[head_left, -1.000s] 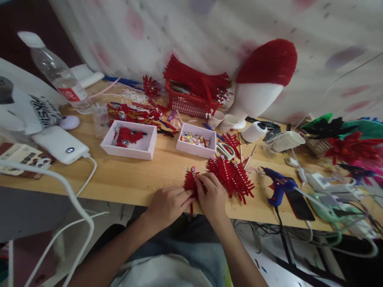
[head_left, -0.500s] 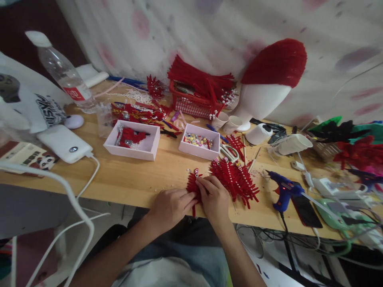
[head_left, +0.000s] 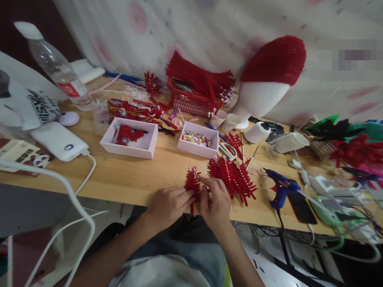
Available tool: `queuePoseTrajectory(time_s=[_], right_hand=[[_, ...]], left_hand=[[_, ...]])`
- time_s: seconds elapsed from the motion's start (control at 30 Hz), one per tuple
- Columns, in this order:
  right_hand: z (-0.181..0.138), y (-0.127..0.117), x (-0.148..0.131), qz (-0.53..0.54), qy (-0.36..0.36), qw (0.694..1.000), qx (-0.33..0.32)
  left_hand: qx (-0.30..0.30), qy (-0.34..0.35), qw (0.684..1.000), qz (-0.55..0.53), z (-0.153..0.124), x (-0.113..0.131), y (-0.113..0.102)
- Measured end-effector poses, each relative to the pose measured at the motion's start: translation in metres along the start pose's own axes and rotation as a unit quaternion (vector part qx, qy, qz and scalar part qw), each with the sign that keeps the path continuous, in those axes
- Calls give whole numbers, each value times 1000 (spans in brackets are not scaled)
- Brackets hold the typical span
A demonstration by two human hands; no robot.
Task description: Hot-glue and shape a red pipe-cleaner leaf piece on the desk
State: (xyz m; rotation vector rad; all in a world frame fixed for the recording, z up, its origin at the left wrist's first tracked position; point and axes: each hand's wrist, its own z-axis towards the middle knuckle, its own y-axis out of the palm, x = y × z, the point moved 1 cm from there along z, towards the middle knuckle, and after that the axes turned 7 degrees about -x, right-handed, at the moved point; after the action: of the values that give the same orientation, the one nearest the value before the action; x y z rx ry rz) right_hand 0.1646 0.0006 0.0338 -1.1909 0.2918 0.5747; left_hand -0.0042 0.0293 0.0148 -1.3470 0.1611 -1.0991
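Observation:
A red pipe-cleaner feather piece [head_left: 192,183], with a row of white beads down its middle and a pink gem at its top, lies near the table's front edge. My left hand [head_left: 170,205] is closed on its lower left side, fingertips pressing it. To the right is my right hand [head_left: 216,201]; its index fingertip reaches the bead row, and a gap shows between index finger and thumb. Its other fingers curl under and are partly hidden. Several finished-looking red beaded pieces [head_left: 233,179] lie just beyond my right hand.
Behind stand a box of gems [head_left: 199,149], a box of red pieces [head_left: 128,149], scissors [head_left: 227,151] and a red basket [head_left: 191,104]. A blue glue gun [head_left: 281,187] and a phone [head_left: 303,207] lie right. A bottle [head_left: 60,71] and power bank [head_left: 60,141] stand left.
My right thumb and index finger have parted, the index fingertip lifting along the bead row, so more of the beads shows. My left hand keeps its hold. The view has shifted slightly.

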Motion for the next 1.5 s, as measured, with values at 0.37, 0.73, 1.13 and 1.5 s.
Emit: queuePoseTrajectory(time_s=[0.37,0.73,1.13,1.5], right_hand=[[1,0,-4,-14,-6,1000,0],[2,-1,-4,-9,1,1000,-20],[0,1,-2,-10,-11,1000,-21],[-2,3,-1,-10,-22,1000,-15]], left_hand=[[5,0,1000,-4,1,2,-3],[-4,5,1000,-7,0,-1,0],[10,12,1000,4,0,0,0],[-21,-14,999,-40,0,-1,-1]])
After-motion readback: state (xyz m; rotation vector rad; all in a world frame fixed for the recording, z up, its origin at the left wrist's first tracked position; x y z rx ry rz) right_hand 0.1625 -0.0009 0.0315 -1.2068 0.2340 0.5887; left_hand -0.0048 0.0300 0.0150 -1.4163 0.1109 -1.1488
